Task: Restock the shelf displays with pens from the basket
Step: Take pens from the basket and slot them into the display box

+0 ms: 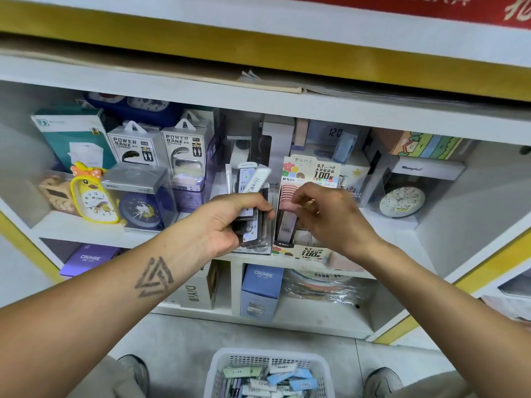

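A bundle of slim packs is gripped in the left hand, the fingers curled round its lower half and the thumb pressed across the front. It is held upright just left of the display box, probably so that single packs can be drawn off within short reach of the slots.

The right hand is set at the display box itself, its fingers bent and pinched on a pink pack at the top of the row. The pack appears to be in the course of being seated among the others; whether it is fully home cannot be told.

The display box is stood on the middle shelf; a row of upright packs with pink tops is held in it, and a printed card rises behind them. A clear holder, just left of the display box and partly hidden by the left hand, seems to contain darker packs.

The white basket is set on the floor well below the display box, between the shoes. Many small packs in blue, green and white are lying loose in it, so much of the restocking is judged to remain.
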Motion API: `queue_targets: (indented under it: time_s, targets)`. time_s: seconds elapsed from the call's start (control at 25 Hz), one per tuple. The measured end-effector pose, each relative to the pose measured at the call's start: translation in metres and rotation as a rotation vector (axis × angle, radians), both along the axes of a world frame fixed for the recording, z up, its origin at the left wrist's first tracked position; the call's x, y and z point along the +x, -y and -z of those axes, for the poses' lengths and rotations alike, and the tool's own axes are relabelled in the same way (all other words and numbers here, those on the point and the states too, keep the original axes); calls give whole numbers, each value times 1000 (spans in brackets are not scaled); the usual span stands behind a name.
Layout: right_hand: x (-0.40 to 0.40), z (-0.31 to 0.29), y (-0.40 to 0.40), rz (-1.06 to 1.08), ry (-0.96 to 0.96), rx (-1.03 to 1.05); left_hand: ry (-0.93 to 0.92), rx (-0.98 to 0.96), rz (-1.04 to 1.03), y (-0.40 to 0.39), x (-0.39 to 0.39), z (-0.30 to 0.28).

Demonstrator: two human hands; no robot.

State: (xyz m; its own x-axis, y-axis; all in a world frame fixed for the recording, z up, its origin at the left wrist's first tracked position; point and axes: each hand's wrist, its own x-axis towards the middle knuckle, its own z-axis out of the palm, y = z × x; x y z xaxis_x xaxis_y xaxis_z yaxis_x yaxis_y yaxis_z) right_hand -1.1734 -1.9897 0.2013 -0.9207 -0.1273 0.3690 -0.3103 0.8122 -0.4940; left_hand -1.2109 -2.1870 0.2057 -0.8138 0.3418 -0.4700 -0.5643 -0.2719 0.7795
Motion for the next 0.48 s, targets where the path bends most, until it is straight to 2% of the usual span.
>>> queue_targets:
  time_s: [0.08,0.12,0.24,0.28,0.36,0.48]
  targets:
    - [-2,-1,2,41,-43,60,-13,0,46,-1,1,2]
    - [-3,-4,4,76,-9,-25,-20,-2,69,-2,1,2]
    - [-3,-17,12,77,296,-583,-29,-10,137,-4,3,0]
    - [-3,-20,14,41,372,-692,-32,-4,159,-5,5,-1]
    - [-1,-23,17,-20,451,-788,-35,17,187,-7,7,-2]
    - [-2,-26,15,11,461,-898,-25,65,182,-8,7,0]
